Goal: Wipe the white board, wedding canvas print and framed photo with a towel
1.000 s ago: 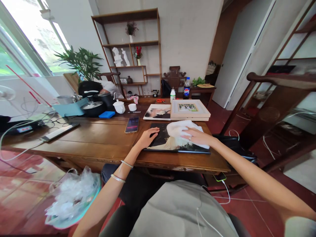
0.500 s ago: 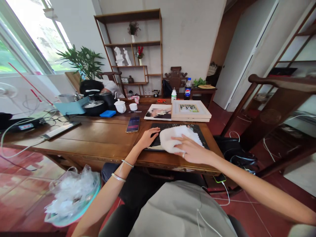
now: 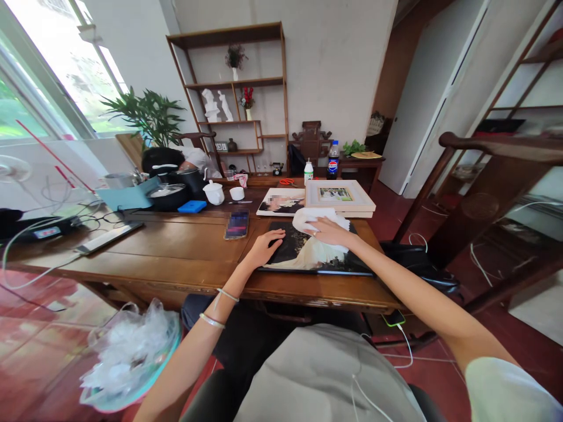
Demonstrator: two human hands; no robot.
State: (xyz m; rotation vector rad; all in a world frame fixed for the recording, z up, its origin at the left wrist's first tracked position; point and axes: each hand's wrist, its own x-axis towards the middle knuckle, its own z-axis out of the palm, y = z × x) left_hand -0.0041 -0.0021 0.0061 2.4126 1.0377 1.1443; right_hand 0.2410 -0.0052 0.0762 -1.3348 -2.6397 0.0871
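A dark picture panel (image 3: pixel 328 262) with a white figure on it lies flat near the front edge of the wooden table (image 3: pixel 176 246). My left hand (image 3: pixel 264 245) rests flat on its left edge, fingers spread. Over the panel's far part my right hand (image 3: pixel 329 231) presses a white cloth (image 3: pixel 308 218), fingers lying over it. Just beyond the cloth sits a stack of light-framed pictures (image 3: pixel 338 196), with an unframed print (image 3: pixel 281 201) to its left.
A phone (image 3: pixel 237 224) lies left of the panel. Further left are a teapot (image 3: pixel 214 191), a cup (image 3: pixel 237 192), a blue box (image 3: pixel 192 206), pots and cables. A plastic-lined bin (image 3: pixel 129 351) stands on the floor at left, a wooden chair (image 3: pixel 479 176) at right.
My right hand has carried the cloth from the panel's near middle up to its far edge. My left hand has stayed on the panel's left edge.
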